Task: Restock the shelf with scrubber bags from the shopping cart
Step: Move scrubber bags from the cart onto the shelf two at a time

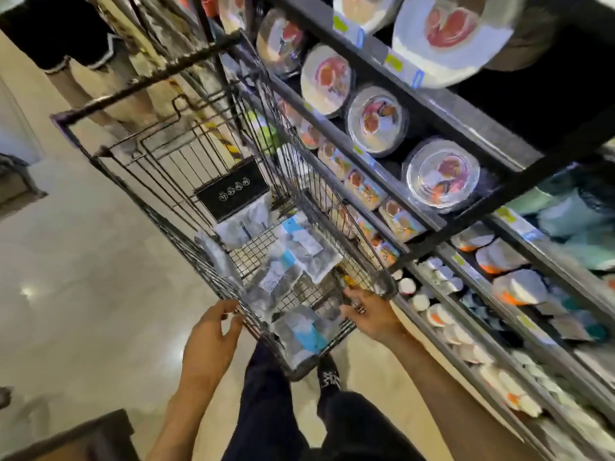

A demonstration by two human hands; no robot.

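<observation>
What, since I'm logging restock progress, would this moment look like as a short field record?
cart: wire shopping cart standing in the aisle beside the shelf
contents: several scrubber bags lying inside the cart
left hand: relaxed, at the cart's near rim, holding nothing
right hand: reaching into the cart at its shelf-side corner; grip unclear
shelf stock: packaged plates and bowls
progress: no bag lifted out yet

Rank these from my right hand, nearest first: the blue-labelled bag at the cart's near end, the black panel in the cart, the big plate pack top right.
1. Blue-labelled bag, just left of the right hand.
2. Black panel, farther ahead, centre.
3. Big plate pack, farthest, top right.
</observation>
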